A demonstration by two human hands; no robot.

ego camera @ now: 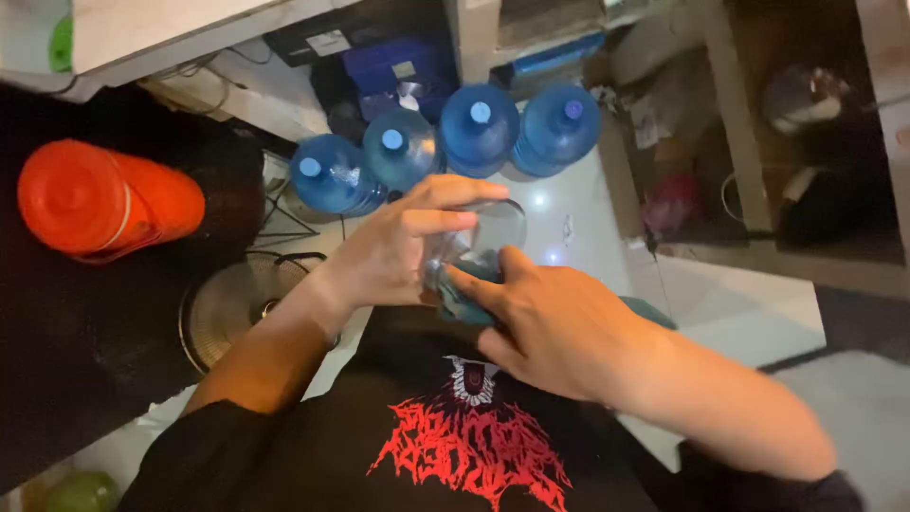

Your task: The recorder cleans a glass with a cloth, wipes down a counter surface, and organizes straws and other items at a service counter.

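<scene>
My left hand point(398, 248) grips a clear drinking glass point(493, 228) held in front of my chest, fingers wrapped round its side. My right hand point(555, 327) presses a teal cloth point(466, 301) against the glass, with part of the cloth pushed at its lower side and another bit showing behind my wrist. Both hands meet at the glass above my black shirt with a red print point(474, 446).
Several large blue water jugs point(479, 128) stand on the white tiled floor point(569, 218) below. An orange cylindrical container point(104, 199) sits on a dark counter at left. A floor fan point(232, 303) lies beneath my left arm. Shelving with dark items is at the right.
</scene>
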